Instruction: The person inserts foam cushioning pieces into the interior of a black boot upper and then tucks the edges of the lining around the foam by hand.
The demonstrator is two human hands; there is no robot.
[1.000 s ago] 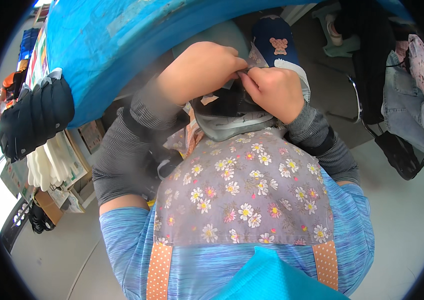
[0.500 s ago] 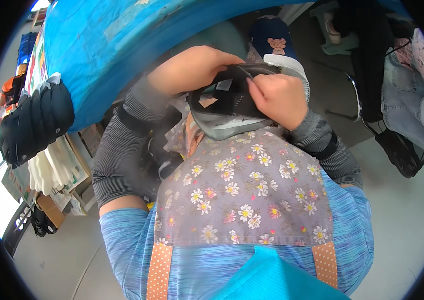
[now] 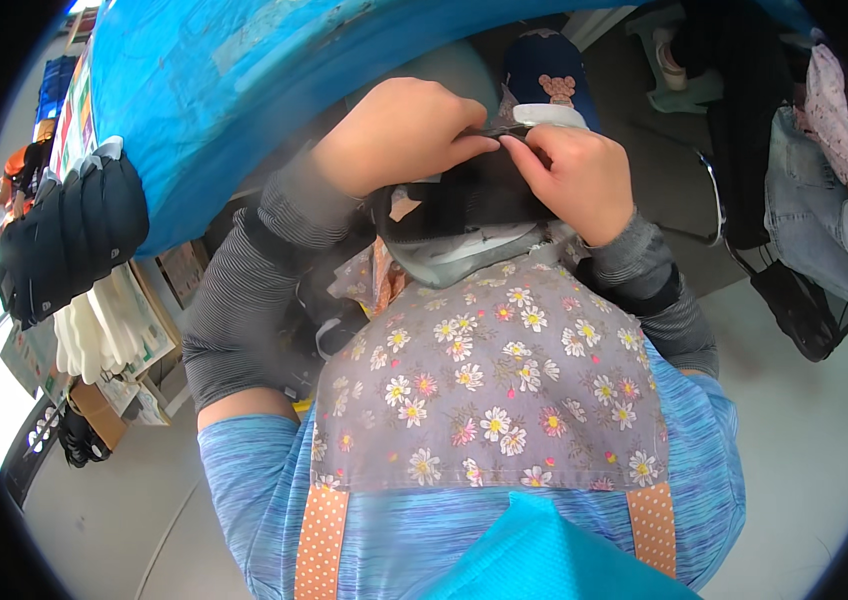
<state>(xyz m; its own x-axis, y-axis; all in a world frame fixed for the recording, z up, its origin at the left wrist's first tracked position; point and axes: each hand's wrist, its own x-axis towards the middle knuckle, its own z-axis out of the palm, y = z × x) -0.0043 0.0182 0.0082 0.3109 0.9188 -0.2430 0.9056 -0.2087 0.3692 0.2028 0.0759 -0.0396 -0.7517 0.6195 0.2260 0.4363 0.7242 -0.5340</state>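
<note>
In front of my chest is a hollow black fabric item (image 3: 474,205) with a rounded grey edge on the side toward me. A small tan patch shows inside it; its exact kind I cannot make out. My left hand (image 3: 409,130) pinches its far rim from the left, thumb and fingers closed. From the right, my right hand (image 3: 579,178) pinches the same rim. The thumb tips nearly meet, with a thin dark strip of the rim between them. Behind my right hand a white curved piece (image 3: 549,115) sticks out, partly hidden.
A blue covered surface (image 3: 244,110) curves across the far side. At its left end hang several stacked black pieces (image 3: 74,230), above white pieces (image 3: 99,335). A navy item with a bear patch (image 3: 544,75) lies beyond my hands. At right sits another person in jeans (image 3: 809,190).
My hands have come together at the far rim, the right one moving out of the opening. The opening looks narrower, and the pale label inside is now mostly hidden.
</note>
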